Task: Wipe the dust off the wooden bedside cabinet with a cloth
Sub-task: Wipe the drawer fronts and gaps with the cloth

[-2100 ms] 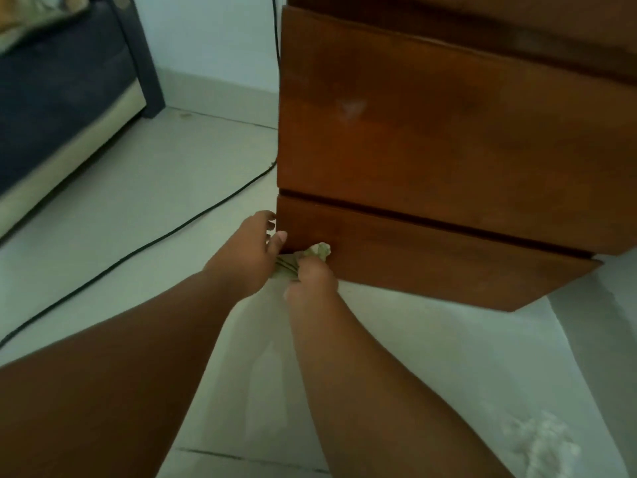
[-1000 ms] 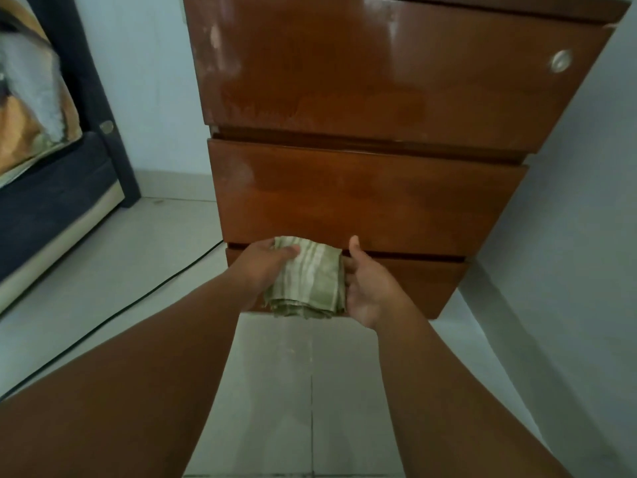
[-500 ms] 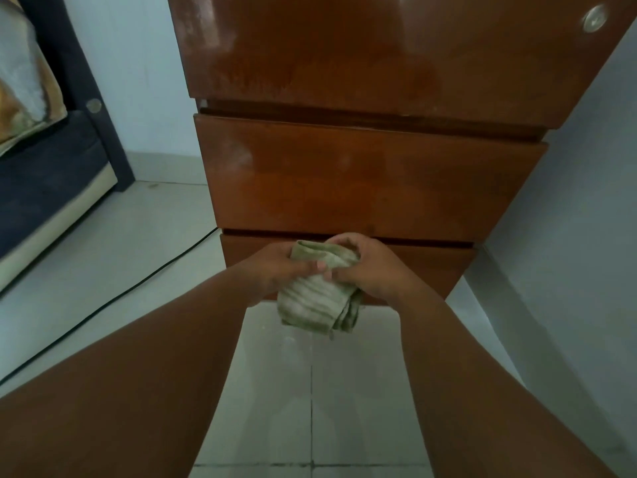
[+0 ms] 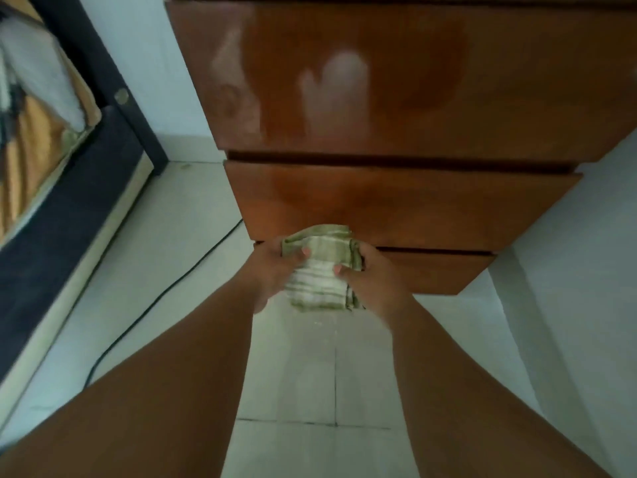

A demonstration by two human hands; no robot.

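The wooden bedside cabinet fills the upper middle, brown and glossy, with three drawer fronts stacked; pale smudges show on the top front. A folded green-and-white striped cloth is held in front of the lowest drawer, just above the floor. My left hand grips its left side with the thumb on top. My right hand grips its right side. Both forearms reach in from the bottom edge.
A bed with a dark frame and orange bedding stands at the left. A black cable runs across the pale tiled floor toward the cabinet. A light wall closes in on the right, close beside the cabinet.
Both hands lifted the cloth off the floor at the cabinet's base, and now fold it over and bunch it between them. The view has tilted, showing more of the upper drawers.
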